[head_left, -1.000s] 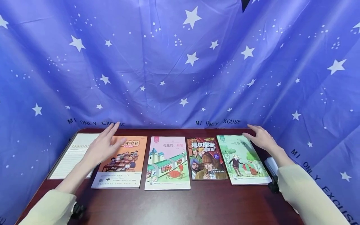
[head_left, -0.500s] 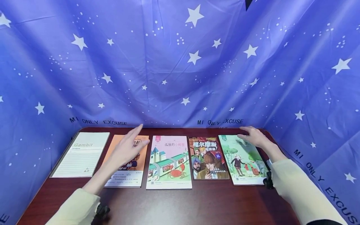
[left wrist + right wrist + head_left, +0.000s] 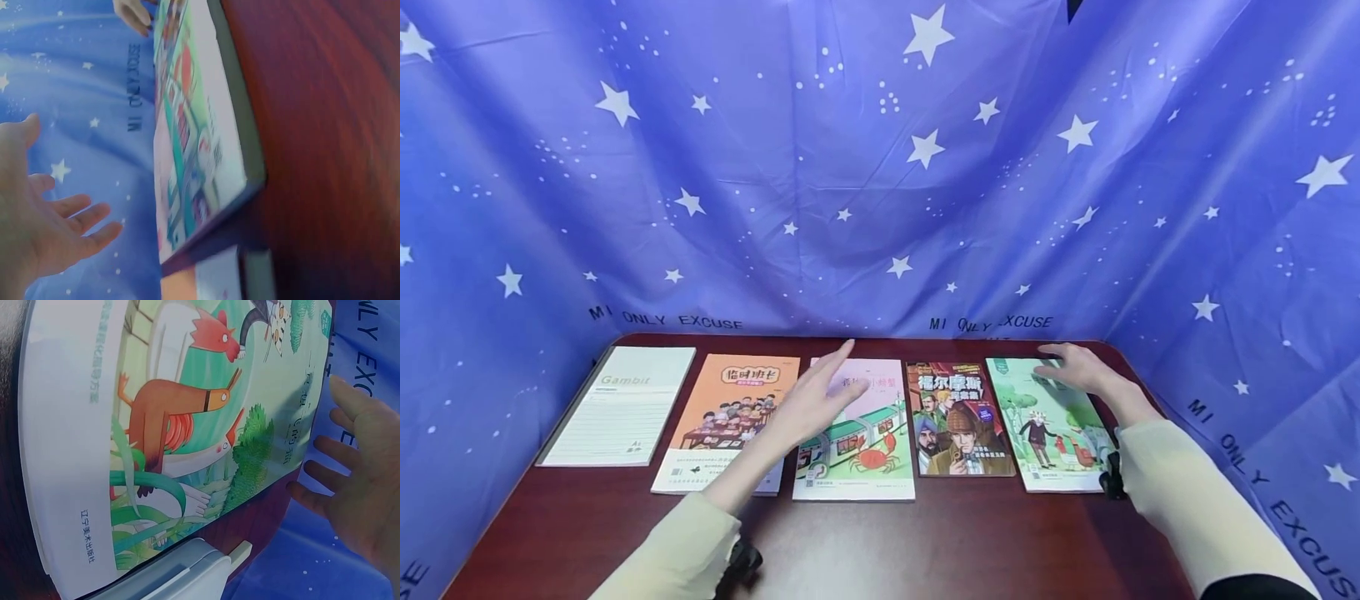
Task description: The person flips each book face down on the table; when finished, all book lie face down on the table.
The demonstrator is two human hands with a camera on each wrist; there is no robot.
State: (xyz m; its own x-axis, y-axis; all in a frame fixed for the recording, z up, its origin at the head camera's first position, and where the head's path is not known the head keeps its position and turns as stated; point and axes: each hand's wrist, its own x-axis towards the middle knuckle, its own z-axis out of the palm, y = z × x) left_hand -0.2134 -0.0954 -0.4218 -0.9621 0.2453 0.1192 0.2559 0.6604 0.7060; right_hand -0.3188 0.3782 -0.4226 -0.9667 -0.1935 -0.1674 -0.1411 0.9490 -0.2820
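My left hand (image 3: 816, 400) is above the pink picture book (image 3: 857, 454) with a red crab and a green train on its cover. Its fingers are spread and hold nothing; in the left wrist view the hand (image 3: 53, 234) appears apart from the book. Over the upper right corner of the green picture book (image 3: 1033, 408) is my right hand (image 3: 1082, 371), its fingers extended and nothing in them. The right wrist view has that hand (image 3: 369, 481) near the book's top edge; whether it touches cannot be told. Between these books lies a comic-style detective book (image 3: 958, 429).
At the far left lies a lined notebook (image 3: 617, 408) marked "Gambit", beside an orange book (image 3: 722, 417). A pale, rounded case (image 3: 187, 575) sits next to the green book, mostly hidden in the head view. A starry blue curtain (image 3: 850, 167) surrounds the dark red table (image 3: 925, 550).
My left hand has swept right, from the notebook and orange book to the pink book. My right hand has shifted slightly left over the green book. The books stay in place.
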